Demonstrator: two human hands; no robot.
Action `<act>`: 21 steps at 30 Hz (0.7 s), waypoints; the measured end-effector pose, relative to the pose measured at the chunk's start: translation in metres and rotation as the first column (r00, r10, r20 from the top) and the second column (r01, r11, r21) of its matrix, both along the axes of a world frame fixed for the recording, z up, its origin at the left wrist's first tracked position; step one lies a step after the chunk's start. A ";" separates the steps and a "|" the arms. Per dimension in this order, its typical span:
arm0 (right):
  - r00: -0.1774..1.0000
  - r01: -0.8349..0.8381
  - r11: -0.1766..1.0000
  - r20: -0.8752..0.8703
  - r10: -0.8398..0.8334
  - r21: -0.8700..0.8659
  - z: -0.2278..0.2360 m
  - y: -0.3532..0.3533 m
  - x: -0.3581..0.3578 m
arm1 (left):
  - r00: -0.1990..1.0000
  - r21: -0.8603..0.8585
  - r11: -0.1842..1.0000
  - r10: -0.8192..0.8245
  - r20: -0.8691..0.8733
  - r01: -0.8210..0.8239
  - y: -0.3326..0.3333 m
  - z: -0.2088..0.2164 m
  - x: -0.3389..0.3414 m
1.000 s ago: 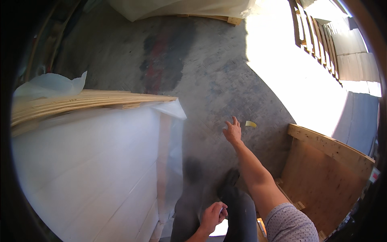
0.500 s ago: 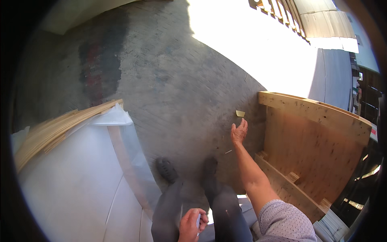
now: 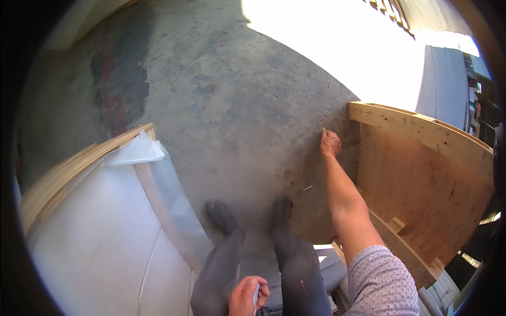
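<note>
My right arm stretches out over the grey floor, and my right hand (image 3: 331, 144) is closed with the fingers curled in. A small tip of a yellow piece (image 3: 324, 129) shows at its fingertips; most of that piece is hidden. My left hand (image 3: 246, 296) rests close to my body, between my thighs. Its fingers are wrapped round a small whitish object (image 3: 256, 296), of which only a narrow edge shows, so its kind cannot be made out.
To the right stands a wooden crate panel (image 3: 416, 179) with a thick top rail. On the left is a white wrapped stack (image 3: 105, 226) with thin wooden boards (image 3: 79, 168) along its far edge. A thin pale stick (image 3: 308, 187) lies on the concrete floor (image 3: 226, 105). Bright sunlight covers the far right.
My right hand has gone from open beside the yellow piece on the floor to closed on it. My left hand has barely moved. The whole view has shifted slightly.
</note>
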State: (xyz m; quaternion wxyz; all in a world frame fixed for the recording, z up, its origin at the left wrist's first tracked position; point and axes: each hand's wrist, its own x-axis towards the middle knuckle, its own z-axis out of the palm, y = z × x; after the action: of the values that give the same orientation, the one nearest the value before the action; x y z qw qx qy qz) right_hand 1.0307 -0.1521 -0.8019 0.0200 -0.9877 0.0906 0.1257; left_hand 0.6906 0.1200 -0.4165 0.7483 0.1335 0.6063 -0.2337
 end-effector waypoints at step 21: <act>0.704 0.071 0.429 -0.350 0.617 0.900 0.585 0.238 -0.282 | 0.905 0.230 0.876 0.404 0.130 -0.424 -0.044 0.177 -0.126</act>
State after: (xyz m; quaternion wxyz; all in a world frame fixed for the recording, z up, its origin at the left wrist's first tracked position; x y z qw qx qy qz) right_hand 0.7485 0.0862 -0.2173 0.4602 -0.7269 -0.1609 0.4837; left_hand 0.5650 0.0760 -0.2394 0.7808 0.1038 0.6159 0.0162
